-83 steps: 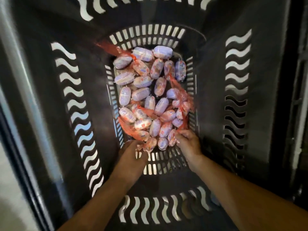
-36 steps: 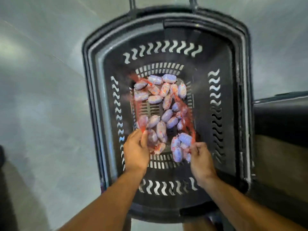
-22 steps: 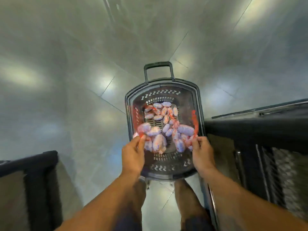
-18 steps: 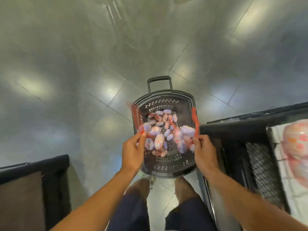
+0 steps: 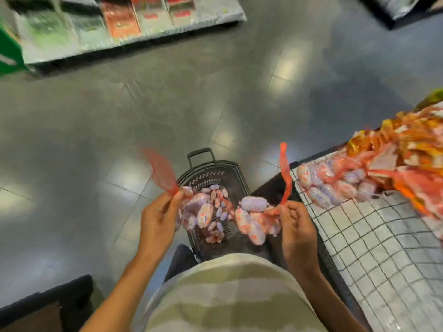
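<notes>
Dangling between hands — netted packs

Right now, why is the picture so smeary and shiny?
Head view: the far shelf of red and green packets is smeared by motion blur. Head view: the glossy grey floor tiles throw pale glare patches. Head view: the red mesh net of wrapped pieces looks soft too.

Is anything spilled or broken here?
Nothing looks spilled or torn. The left hand pinches one red net bag, the right hand the other net bag, above the black basket. Only the packets on the wire shelf lie jumbled.
</notes>
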`<state>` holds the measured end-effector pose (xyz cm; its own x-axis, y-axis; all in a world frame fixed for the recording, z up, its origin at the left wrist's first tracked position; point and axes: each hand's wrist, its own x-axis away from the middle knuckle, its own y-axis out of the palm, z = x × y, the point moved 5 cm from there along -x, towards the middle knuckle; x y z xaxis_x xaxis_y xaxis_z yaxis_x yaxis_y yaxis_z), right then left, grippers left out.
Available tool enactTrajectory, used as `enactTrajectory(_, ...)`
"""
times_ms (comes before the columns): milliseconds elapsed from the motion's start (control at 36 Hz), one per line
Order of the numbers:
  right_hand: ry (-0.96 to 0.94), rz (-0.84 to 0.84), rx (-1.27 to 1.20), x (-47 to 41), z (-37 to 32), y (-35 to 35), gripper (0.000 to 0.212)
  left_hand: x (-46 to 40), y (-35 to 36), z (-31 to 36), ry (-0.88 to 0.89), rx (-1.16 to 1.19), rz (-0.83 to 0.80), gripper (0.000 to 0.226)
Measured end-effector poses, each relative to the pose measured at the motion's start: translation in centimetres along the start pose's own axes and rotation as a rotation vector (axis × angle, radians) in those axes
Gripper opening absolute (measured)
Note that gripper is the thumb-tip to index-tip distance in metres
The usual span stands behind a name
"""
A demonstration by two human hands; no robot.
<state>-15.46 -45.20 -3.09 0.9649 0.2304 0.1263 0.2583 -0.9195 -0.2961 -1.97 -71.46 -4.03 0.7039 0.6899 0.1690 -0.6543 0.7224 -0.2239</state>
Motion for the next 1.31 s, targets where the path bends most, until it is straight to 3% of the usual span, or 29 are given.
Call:
enactTrajectory(306,-0.024,0.164,0.062,5.8,-1.9,-8.3,0.016,1.7,5.3,2.1,0.016,-0.094,-0.255,0.02)
enactTrajectory(417,0.031,0.301,0.03,5.2,-1.6,-13.1,0.016,2.1,8.8,4.2,0.065,-0.091,-0.302,0.02)
enactTrajectory(500,-0.028,0.359,0.006,3.4,-1.4,-17.0,0.016,3.0,11.9,6.2,0.129,-0.096,-0.347,0.021)
enactTrajectory(611,-0.053,0.362,0.005,-0.5,0.8,-22.0,0.013,4.7,16.3,8.4,0.184,-0.093,-0.405,0.024)
enactTrajectory(750,-0.005,0.321,0.218,-5.5,5.8,-26.6,0.018,6.6,21.5,10.4,0.206,-0.059,-0.432,0.029)
enactTrajectory(861,0.038,0.326,0.292,-7.3,9.3,-29.5,0.007,7.9,25.9,11.3,0.205,-0.035,-0.475,0.024)
enactTrajectory(1028,-0.053,0.355,0.355,-8.3,9.1,-31.7,0.007,9.2,32.6,12.2,0.146,-0.014,-0.537,0.024)
enactTrajectory(1306,-0.04,0.373,0.275,-8.2,9.8,-32.9,0.006,9.9,39.6,10.0,0.092,-0.037,-0.615,0.027)
